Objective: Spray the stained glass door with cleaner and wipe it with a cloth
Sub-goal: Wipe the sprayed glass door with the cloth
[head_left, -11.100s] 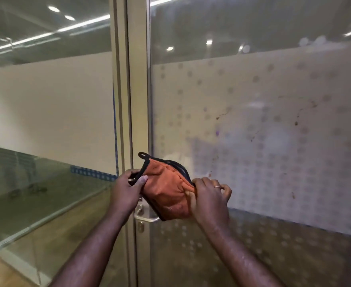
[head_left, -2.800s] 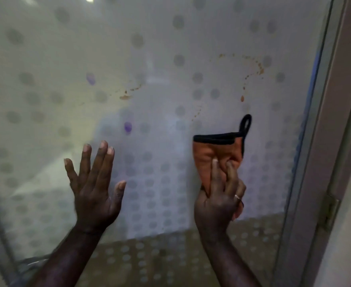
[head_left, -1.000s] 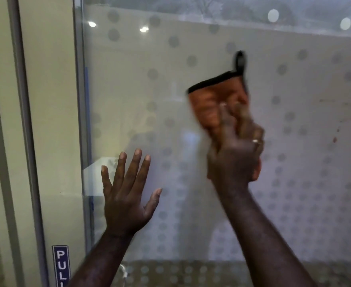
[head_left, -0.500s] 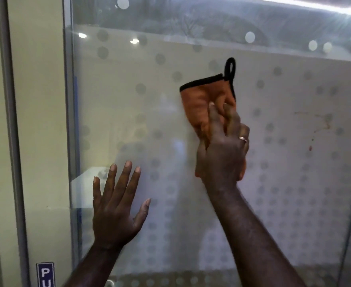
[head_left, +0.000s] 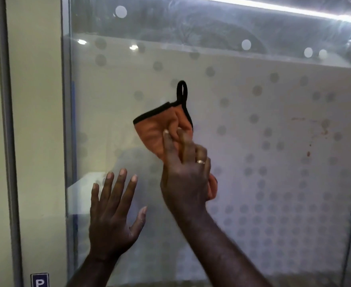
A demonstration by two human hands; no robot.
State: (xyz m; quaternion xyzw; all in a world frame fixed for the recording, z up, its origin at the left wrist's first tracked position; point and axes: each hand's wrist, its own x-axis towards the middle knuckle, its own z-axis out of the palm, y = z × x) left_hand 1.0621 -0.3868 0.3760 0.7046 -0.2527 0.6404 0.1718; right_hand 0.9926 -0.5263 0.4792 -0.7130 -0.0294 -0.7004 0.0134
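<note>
The frosted, dotted glass door [head_left: 263,183] fills the view. My right hand [head_left: 186,177] presses an orange cloth [head_left: 153,131] with black trim and a hanging loop flat against the glass near the centre. To its lower left, my left hand [head_left: 113,214] rests on the glass with its fingers spread and nothing in it. Brown stains [head_left: 315,137] mark the glass at the right, apart from the cloth. No spray bottle is in view.
The door's metal frame [head_left: 6,141] runs down the left side, with a beige panel next to it. A blue sign [head_left: 39,280] sits at the bottom left. Ceiling lights reflect in the clear glass band [head_left: 211,23] at the top.
My right hand has swept the cloth left and slightly down from the upper middle of the glass. My left hand has stayed spread on the glass.
</note>
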